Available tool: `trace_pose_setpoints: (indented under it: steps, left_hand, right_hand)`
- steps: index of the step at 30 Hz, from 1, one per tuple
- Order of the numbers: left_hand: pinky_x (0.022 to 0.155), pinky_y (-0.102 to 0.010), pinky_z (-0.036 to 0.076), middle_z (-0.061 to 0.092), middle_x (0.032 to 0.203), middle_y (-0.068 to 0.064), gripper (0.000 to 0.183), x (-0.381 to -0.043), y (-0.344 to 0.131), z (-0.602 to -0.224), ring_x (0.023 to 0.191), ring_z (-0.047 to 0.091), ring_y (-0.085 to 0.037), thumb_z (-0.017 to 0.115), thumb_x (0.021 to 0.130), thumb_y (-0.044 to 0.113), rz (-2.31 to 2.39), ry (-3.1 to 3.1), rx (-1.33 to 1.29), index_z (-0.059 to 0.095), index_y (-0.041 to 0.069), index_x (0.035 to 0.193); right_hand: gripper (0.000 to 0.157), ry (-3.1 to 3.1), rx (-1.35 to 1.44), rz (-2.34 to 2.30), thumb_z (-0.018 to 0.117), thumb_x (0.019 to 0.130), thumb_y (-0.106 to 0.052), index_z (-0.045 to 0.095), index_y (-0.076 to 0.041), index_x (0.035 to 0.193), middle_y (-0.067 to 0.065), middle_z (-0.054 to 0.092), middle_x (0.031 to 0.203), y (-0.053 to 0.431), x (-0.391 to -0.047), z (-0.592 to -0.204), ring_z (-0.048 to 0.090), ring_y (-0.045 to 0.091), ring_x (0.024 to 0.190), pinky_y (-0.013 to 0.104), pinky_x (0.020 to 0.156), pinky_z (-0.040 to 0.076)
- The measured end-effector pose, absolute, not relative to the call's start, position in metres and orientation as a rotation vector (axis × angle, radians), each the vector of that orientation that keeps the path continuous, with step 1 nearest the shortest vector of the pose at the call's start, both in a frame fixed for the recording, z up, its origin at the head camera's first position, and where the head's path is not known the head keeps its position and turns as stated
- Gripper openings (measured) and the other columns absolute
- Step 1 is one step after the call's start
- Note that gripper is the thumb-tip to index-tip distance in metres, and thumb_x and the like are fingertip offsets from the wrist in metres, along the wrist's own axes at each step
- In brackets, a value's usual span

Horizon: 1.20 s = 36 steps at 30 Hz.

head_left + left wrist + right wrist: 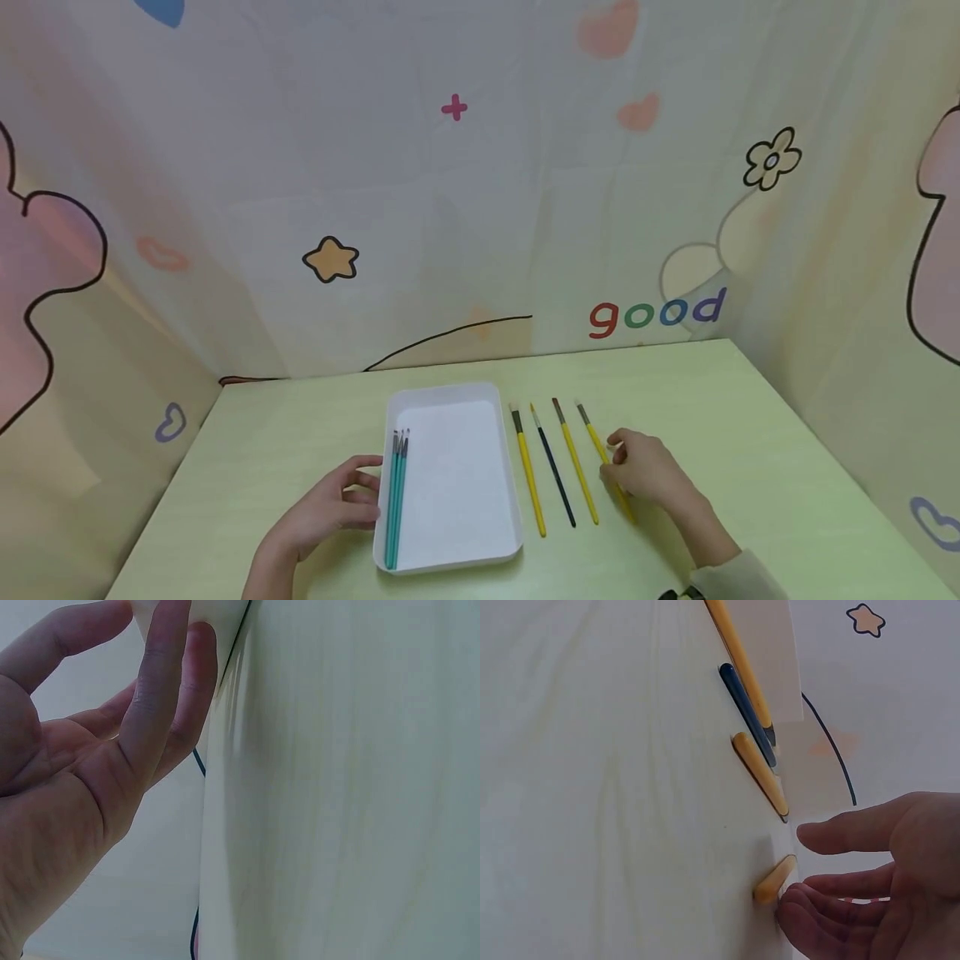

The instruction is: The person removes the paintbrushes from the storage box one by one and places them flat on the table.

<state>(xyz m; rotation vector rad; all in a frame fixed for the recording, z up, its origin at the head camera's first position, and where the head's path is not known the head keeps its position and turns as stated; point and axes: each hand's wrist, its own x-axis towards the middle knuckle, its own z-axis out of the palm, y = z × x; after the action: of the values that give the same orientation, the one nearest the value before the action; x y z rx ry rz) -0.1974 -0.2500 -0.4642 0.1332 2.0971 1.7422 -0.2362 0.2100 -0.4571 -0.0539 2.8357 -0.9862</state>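
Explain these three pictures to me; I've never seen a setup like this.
There is no machine here, only a person's two bare hands. The wide picture comes from a camera worn on the head; the other two come from cameras on the wrists, each watching its own hand. On the pale table sits a white tray with slim teal brushes along its left side. To its right lie three yellow brushes and one dark-handled brush. The left hand touches the tray's side. The right hand is at the rightmost yellow brush, thumb and fingers apart; it doesn't appear to grip it.
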Motion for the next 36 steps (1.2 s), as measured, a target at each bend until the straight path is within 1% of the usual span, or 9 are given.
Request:
trace_pose_setpoints:
  steps: [5,8,12,19,24,27,31,33,36]
  left_hand:
    - [0.088,-0.043,0.059,0.051,0.127,-0.023,0.073,-0.198,-0.25,-0.463,0.105,0.062,-0.03,0.076,0.089,0.004,1.741,2.093,0.131,0.037,0.0,0.15]
    - [0.087,-0.043,0.06,0.051,0.126,-0.023,0.072,-0.199,-0.25,-0.462,0.105,0.062,-0.031,0.075,0.089,0.004,1.738,2.098,0.129,0.038,0.0,0.15]
    - [0.087,-0.043,0.06,0.051,0.126,-0.023,0.072,-0.2,-0.25,-0.461,0.105,0.062,-0.031,0.075,0.089,0.004,1.74,2.1,0.148,0.038,0.0,0.15]
    - [0.087,-0.043,0.06,0.051,0.126,-0.023,0.072,-0.199,-0.249,-0.463,0.105,0.063,-0.031,0.075,0.09,0.003,1.75,2.085,0.148,0.037,-0.001,0.15]
    - [0.086,-0.043,0.06,0.051,0.127,-0.023,0.072,-0.197,-0.247,-0.463,0.104,0.063,-0.031,0.074,0.09,0.003,1.757,2.08,0.17,0.036,-0.002,0.151]
    - [0.087,-0.044,0.06,0.051,0.127,-0.023,0.072,-0.197,-0.245,-0.462,0.104,0.063,-0.031,0.074,0.09,0.003,1.755,2.074,0.172,0.036,-0.002,0.151]
    - [0.087,-0.044,0.06,0.05,0.127,-0.024,0.073,-0.196,-0.245,-0.459,0.105,0.062,-0.031,0.074,0.09,0.002,1.757,2.066,0.161,0.035,-0.001,0.151]
    - [0.087,-0.044,0.06,0.05,0.127,-0.024,0.073,-0.196,-0.245,-0.459,0.105,0.062,-0.031,0.074,0.09,0.002,1.752,2.069,0.156,0.035,-0.002,0.152]
    - [0.087,-0.045,0.06,0.05,0.127,-0.025,0.074,-0.196,-0.245,-0.458,0.105,0.062,-0.031,0.073,0.09,0.001,1.745,2.065,0.149,0.034,-0.002,0.152]
  right_hand:
    - [0.045,2.871,-0.062,-0.956,0.076,0.093,-0.017,0.059,0.009,0.125,0.008,0.062,0.089,0.206,-0.233,-0.45,0.054,0.019,0.069,0.032,0.059,0.05]
    - [0.044,2.892,-0.124,-0.995,0.074,0.094,-0.017,0.059,0.009,0.126,0.01,0.064,0.092,0.198,-0.23,-0.444,0.057,0.02,0.074,0.034,0.061,0.052]
    - [0.038,2.93,-0.214,-1.06,0.073,0.095,-0.015,0.063,0.008,0.124,0.008,0.064,0.092,0.179,-0.229,-0.439,0.06,0.02,0.078,0.034,0.063,0.054]
    - [0.025,2.952,-0.433,-1.194,0.074,0.094,-0.011,0.068,0.003,0.114,0.0,0.063,0.087,0.141,-0.232,-0.431,0.058,0.014,0.075,0.029,0.064,0.053]
    - [0.017,2.852,-0.609,-1.389,0.071,0.094,-0.007,0.069,0.002,0.108,-0.002,0.065,0.086,0.119,-0.236,-0.431,0.06,0.013,0.076,0.027,0.064,0.053]
    - [0.019,2.686,-0.591,-1.521,0.068,0.095,-0.006,0.067,0.004,0.111,0.001,0.064,0.089,0.107,-0.237,-0.434,0.062,0.018,0.076,0.029,0.061,0.058]
    - [0.028,2.388,-0.487,-1.699,0.065,0.096,-0.005,0.061,0.009,0.12,0.01,0.063,0.094,0.089,-0.238,-0.433,0.068,0.034,0.08,0.039,0.06,0.062]
    - [0.032,2.262,-0.431,-1.771,0.065,0.097,-0.004,0.057,0.01,0.124,0.014,0.062,0.099,0.079,-0.239,-0.432,0.069,0.04,0.087,0.042,0.064,0.063]
    - [0.041,2.113,-0.353,-1.822,0.066,0.096,-0.004,0.052,0.012,0.131,0.017,0.061,0.106,0.064,-0.239,-0.432,0.068,0.042,0.095,0.043,0.07,0.063]
